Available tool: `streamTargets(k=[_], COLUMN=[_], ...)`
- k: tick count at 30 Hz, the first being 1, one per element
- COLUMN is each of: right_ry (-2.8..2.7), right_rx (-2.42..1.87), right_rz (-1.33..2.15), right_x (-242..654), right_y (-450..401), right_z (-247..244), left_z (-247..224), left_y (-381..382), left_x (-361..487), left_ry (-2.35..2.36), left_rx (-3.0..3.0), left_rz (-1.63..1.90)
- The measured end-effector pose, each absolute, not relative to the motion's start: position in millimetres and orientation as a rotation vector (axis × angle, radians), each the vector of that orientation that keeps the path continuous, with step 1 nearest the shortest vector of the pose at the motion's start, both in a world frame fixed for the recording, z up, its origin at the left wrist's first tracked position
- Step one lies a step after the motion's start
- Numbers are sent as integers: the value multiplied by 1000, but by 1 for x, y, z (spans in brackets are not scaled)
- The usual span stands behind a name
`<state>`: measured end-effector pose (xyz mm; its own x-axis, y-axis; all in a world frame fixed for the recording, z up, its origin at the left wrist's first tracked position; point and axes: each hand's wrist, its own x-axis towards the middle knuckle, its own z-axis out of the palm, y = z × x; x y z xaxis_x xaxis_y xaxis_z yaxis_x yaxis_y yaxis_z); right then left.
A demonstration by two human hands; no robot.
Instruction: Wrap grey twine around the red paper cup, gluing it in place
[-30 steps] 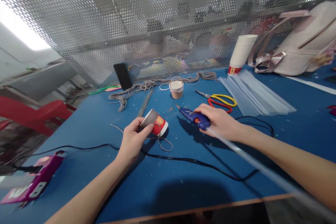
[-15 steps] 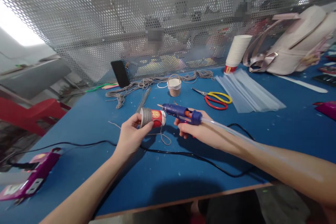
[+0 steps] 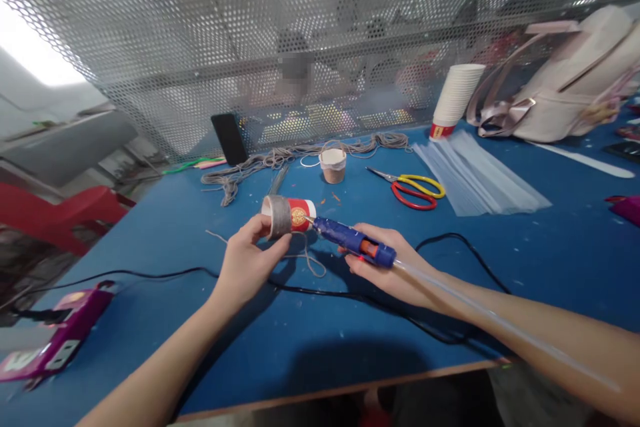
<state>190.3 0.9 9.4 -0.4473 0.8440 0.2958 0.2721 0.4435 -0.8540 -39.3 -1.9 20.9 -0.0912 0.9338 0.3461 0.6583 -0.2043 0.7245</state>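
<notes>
My left hand (image 3: pixel 253 253) grips a red and white paper cup (image 3: pixel 301 213) lying on its side, its mouth end wound with grey cord (image 3: pixel 281 215). A loose tail of the cord (image 3: pixel 311 260) curls on the table below the cup. In my right hand (image 3: pixel 387 257) is a blue hot glue gun (image 3: pixel 350 238), with a long clear glue stick (image 3: pixel 450 290) trailing from its back over my forearm. The gun's nozzle (image 3: pixel 310 219) is at the red side of the cup, near the gold print; whether it touches cannot be made out.
Beyond the cup stand a small covered cup (image 3: pixel 333 167), scissors (image 3: pixel 413 188) and a heap of grey cord (image 3: pixel 273 159). Clear glue sticks (image 3: pixel 483 177), stacked cups (image 3: pixel 457 100) and a bag (image 3: pixel 560 93) are at right. A black cable (image 3: pixel 340 293) crosses the table; a purple power strip (image 3: pixel 75 327) lies left.
The glue gun has shifted slightly right and down, its nozzle now over the cup's printed side. My left hand has turned the cup, so its open mouth shows more.
</notes>
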Motion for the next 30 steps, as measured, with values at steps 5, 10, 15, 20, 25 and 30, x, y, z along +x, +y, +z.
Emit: streamTargets(k=[5,10,15,20,25,30], right_ry=[-2016,-2029,-2036,-2035,-1983,-1991], right_rx=[-891,-865,-902,-906,-924,-913], right_rz=[884,887,884,859,907,942], right_x=[191,190,189,187,186,185], right_y=[1,2,4,3,-2,-5], right_z=[2,-4,-9,-10,-5,-5], left_z=[22,21,20,20,15,10], left_y=[-3,-4,0,0,-2,-1], left_x=[-37,-34,-35,-36,-34,-32], left_ry=[1727,1641,1605,1596,1573,1503], left_rx=[1804,1605,1527,1502,1533,1494], left_rz=[1143,1129,1174,1199,1193,1180])
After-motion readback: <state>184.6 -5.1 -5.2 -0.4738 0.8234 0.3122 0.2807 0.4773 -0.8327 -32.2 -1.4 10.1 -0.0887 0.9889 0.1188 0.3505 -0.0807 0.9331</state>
